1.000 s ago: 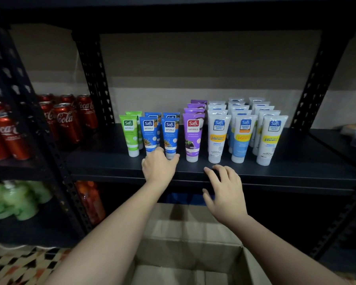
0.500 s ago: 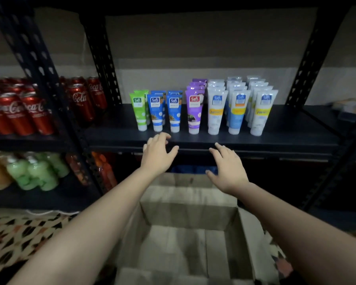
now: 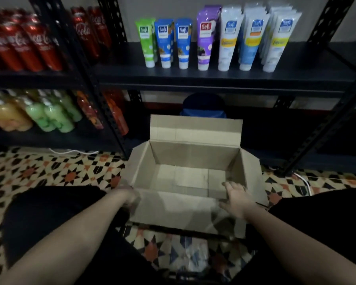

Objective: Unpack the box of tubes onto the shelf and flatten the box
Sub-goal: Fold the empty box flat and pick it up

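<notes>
The dark metal shelf (image 3: 224, 76) is running across the upper part of the view, and on it the tubes (image 3: 203, 40) are standing cap-down in rows, each showing the word "Safi" on a small label: green at the left end, then two blue, a purple, and white ones with yellow bands toward 1 o'clock. On the neighbouring rack at 10 o'clock, red cans (image 3: 19, 44) are showing Coca-Cola script, blurred but readable. Below them, yellow and green bottles (image 3: 39, 114) are lying packed together, their labels too smeared to read.

The cardboard box (image 3: 189, 175) is sitting open on the patterned tile floor (image 3: 49, 173) at the centre, just in front of the lower shelf, with nothing inside it. Its far flap is standing upright, the side flaps are splaying outward, and the near flap is folding down toward the person. No print is showing on it.

A second ago both hands were up at the shelf's front edge beside the tubes; now they have dropped to the box and the view has tilted down with them. The left hand (image 3: 130, 197) is sitting at the box's near left corner at 8 o'clock, blurred, so I cannot tell whether its fingers are gripping the card. The right hand (image 3: 237, 195) is resting at the near right corner at 4 o'clock, fingers (image 3: 229, 185) straight and spread, reaching over the rim into the box.

Bare floor is lying to the left of the box and between it and the person's dark-clothed legs; the rack's slanted post is crowding the right side at 3 o'clock.
</notes>
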